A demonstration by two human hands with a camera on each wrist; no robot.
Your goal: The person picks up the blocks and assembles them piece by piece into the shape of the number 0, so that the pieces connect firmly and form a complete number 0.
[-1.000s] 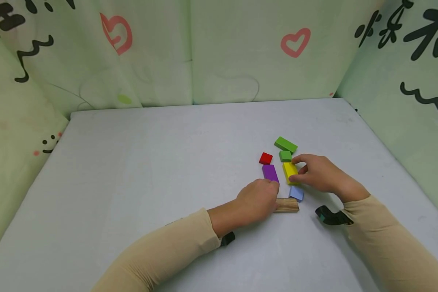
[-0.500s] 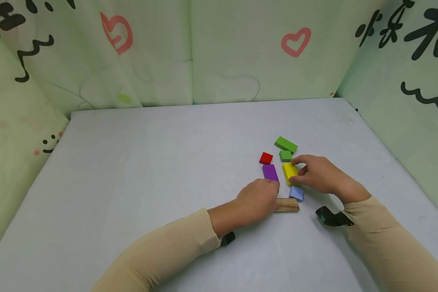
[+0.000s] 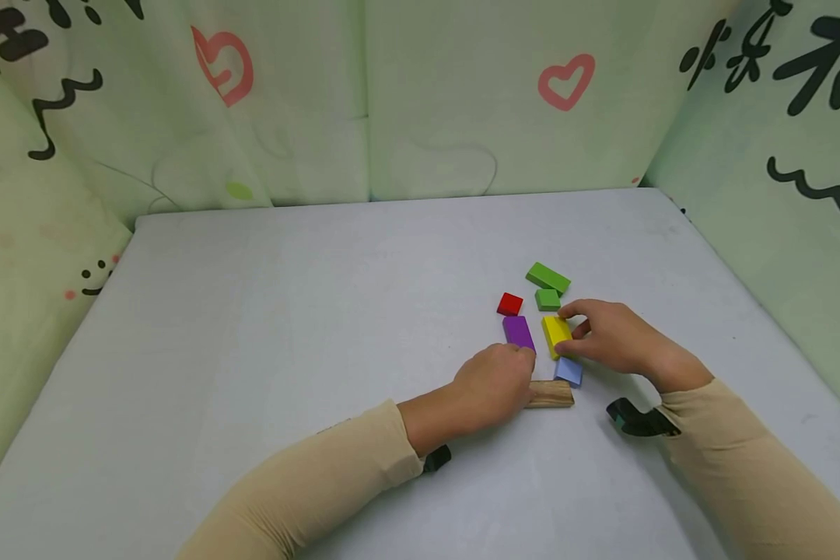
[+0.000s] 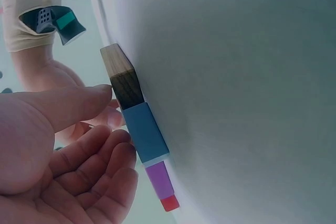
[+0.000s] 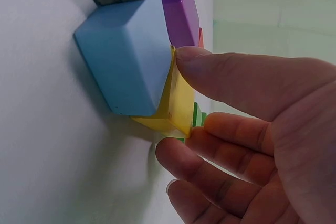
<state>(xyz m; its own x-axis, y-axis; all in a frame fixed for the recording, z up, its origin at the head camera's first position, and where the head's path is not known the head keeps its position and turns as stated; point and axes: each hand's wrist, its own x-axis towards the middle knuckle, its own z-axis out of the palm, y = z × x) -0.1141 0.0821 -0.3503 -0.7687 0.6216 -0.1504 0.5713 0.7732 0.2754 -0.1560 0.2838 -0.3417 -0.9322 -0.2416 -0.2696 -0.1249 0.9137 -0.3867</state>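
The right hand [image 3: 612, 334] pinches a yellow block [image 3: 555, 334] between thumb and a fingertip, close to a light blue block [image 5: 123, 56]. In the head view, the left hand [image 3: 493, 385] is over the left part of a wooden block [image 3: 551, 393], near the lower end of a purple block [image 3: 518, 331]. Seen from the left wrist, its thumb is right at the wooden block [image 4: 122, 74], and its curled fingers lie beside a blue block [image 4: 147, 132]; I cannot tell whether they grip it. The left hand hides that side of the arrangement from the head view.
A red block [image 3: 509, 303] sits beyond the purple one. Past the yellow block are a small green block [image 3: 547, 299] and a longer green block [image 3: 548, 278]. All lie on a white table [image 3: 287, 327], with a printed pale green curtain [image 3: 427, 117] around it.
The right hand has slid the yellow block slightly toward the light blue block, widening the gap to the small green block. The left hand has stayed in place.
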